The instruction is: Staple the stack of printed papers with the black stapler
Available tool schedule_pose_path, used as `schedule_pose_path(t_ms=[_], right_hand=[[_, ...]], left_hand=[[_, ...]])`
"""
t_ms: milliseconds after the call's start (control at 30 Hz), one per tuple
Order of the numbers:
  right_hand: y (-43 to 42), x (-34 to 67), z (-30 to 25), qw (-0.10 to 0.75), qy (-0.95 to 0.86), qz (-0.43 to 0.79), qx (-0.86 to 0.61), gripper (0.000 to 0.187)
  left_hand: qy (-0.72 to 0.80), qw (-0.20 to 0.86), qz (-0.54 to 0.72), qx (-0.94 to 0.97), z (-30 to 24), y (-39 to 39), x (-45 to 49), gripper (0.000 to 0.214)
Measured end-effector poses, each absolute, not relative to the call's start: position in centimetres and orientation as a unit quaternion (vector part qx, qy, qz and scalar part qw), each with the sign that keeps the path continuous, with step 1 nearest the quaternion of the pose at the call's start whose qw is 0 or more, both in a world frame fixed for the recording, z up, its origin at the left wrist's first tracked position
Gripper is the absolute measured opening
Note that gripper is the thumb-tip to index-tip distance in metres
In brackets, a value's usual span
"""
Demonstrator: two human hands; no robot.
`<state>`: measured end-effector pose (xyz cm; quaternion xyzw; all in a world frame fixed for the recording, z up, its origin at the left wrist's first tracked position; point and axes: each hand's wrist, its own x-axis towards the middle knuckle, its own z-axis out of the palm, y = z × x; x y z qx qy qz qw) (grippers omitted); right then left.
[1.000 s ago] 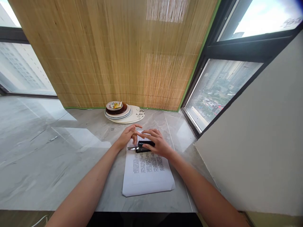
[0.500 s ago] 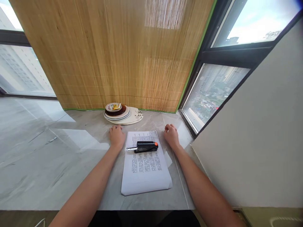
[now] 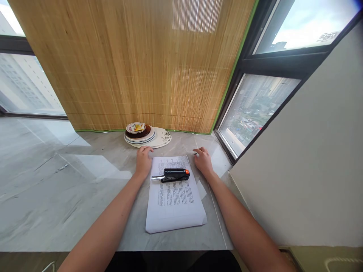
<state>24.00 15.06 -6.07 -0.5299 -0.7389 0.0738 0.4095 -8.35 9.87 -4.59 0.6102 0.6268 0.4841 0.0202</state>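
A stack of printed paper (image 3: pixel 175 202) lies on the grey marble counter (image 3: pixel 85 189) in front of me. Across its upper part lies a black stapler (image 3: pixel 173 175) with an orange end and a metal tongue pointing left. My left hand (image 3: pixel 143 161) rests palm down on the counter, touching the stack's upper left corner, and holds nothing. My right hand (image 3: pixel 202 161) rests palm down by the upper right corner, fingers loosely spread, also holding nothing. Neither hand touches the stapler.
A pile of plates and a brown bowl (image 3: pixel 143 135) stands at the back of the counter against a bamboo blind (image 3: pixel 136 64). Windows flank the blind. A white wall panel (image 3: pixel 306 158) closes in the right side.
One second ago both hands were over the stapler on the paper. They have drawn apart to either side of the stack, and the stapler lies free on it.
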Motion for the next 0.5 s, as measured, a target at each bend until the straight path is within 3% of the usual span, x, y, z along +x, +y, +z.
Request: schedule_pose_path(t_ms=[133,267,367,500], right_hand=[[12.9,22.7,-4.0,0.476,-0.768,0.184,-0.388,0.024],[10.8,21.2,-2.4,0.368,-0.851,0.332,-0.175,0.055],[10.0,20.5,-2.1,0.283,-0.886,0.351,-0.112,0.067],[9.7,20.0,-2.7,0.26,-0.897,0.325,-0.147,0.039]], left_hand=[[0.56,0.124,0.573,0.586,-4.3,10.2,-8.1,0.03],[0.489,0.306,0.648,0.498,-4.8,10.9,-7.7,0.012],[0.43,0.401,0.684,0.431,-5.1,11.3,-7.6,0.024],[0.381,0.484,0.687,0.385,-5.2,11.5,-7.7,0.037]])
